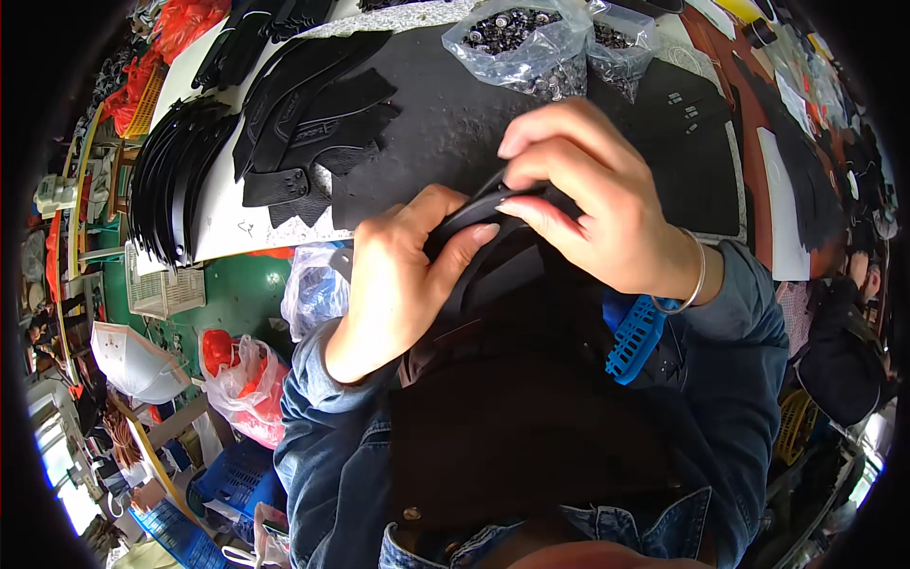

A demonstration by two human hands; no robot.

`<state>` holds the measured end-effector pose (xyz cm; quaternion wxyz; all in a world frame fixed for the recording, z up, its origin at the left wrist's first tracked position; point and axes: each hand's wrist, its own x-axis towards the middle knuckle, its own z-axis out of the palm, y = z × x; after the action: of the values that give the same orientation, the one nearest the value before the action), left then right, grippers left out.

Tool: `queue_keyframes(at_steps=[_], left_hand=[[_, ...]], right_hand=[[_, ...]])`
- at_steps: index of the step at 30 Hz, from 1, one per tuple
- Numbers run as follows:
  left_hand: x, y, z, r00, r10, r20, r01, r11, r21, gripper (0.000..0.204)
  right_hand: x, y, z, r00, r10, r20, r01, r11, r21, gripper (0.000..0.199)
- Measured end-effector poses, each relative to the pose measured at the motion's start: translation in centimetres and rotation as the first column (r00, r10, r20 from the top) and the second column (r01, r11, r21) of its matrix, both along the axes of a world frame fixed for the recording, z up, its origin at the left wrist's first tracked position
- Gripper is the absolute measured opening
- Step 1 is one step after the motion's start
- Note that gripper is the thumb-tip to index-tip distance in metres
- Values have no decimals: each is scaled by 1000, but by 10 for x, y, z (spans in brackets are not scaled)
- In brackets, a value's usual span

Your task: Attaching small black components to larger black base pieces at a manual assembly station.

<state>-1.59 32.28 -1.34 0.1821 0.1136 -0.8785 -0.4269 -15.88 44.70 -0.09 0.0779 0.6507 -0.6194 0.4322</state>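
A black leather-like strap (pixel 474 207) is held up in front of my chest, just off the table's near edge. My left hand (pixel 403 261) grips it from the left, the thumb lying along it. On the other side my right hand (pixel 597 194) pinches the same strap between thumb and curled fingers; a small dark dot shows on the strap by the fingertips. Whether the fingertips also hold a small part cannot be made out. Much of the strap is hidden behind both hands and merges with the dark apron (pixel 531 417).
On the table lie a black mat (pixel 417 123), black cut pieces (pixel 322 114) and a bundle of black strips (pixel 175 180). Clear bags of small metal fasteners (pixel 512 43) stand at the back. Small silvery bits (pixel 690 114) lie at right. A blue plastic basket (pixel 635 341) is beside my right arm.
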Motion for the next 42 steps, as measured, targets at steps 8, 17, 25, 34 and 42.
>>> queue_keyframes(at_steps=[8, 17, 25, 34, 42], left_hand=[[2, -3, -3, 999, -37, -29, 37, 999, -7, 25], [-2, -8, -15, 996, 33, -87, -18, 985, 170, 19], [-3, -11, -23, 997, -2, -79, 12, 991, 132, 15], [0, -15, -19, 973, 14, -231, -4, 999, 44, 22], [2, -5, -13, 885, -86, -458, 52, 995, -85, 26]], right_hand=[[4, 9, 4, 983, 71, 169, -83, 994, 70, 23], [-51, -40, 14, 996, -81, 45, 57, 916, 398, 11], [-127, -80, -26, 650, -290, -702, 592, 772, 230, 14], [-96, -61, -4, 916, -173, -362, 236, 962, 137, 13], [-7, -11, 16, 832, 153, 533, -423, 797, 432, 10]])
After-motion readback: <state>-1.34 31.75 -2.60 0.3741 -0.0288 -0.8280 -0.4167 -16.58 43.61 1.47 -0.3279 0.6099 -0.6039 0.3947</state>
